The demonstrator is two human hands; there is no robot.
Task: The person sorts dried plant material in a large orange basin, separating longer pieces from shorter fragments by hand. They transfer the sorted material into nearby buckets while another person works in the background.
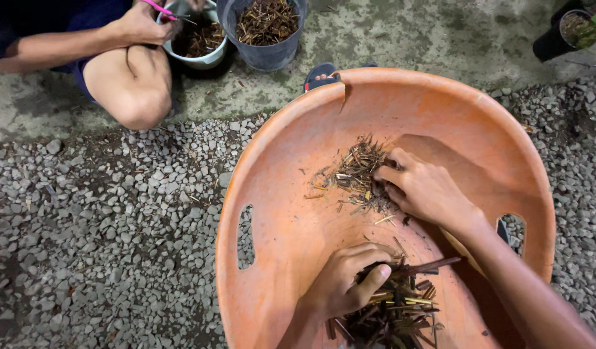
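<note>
— Sticks [395, 304], a dark bundle of them, sit in the left hand [343, 284], which is curled round them low in the orange tub [278, 194]. That grip looks loose to me; a few ends poke out past the fingers.

— And the right hand [427, 190]?

— Fingers bent, tips pressed into the small heap of chips [359, 174] near the middle of the tub. Whether it pinches anything I cannot tell; it may only be raking.

— So what could go wrong?

— The tub is tilted toward the person, and its rim has a crack [343, 87] at the far edge. Lean on it hard and I judge that the split could run further. The chips could also slide down the slope into the bundle and get mixed.

— Anything outside the tub?

— Gravel [117, 226] all around it. Any stick that slips over the rim or through a handle slot [246, 236] would be hard to pick out among the stones. Another person's hand [139, 26] works at a white pot [204, 45] well apart, beside a grey pot [265, 29], so no clash there.
</note>
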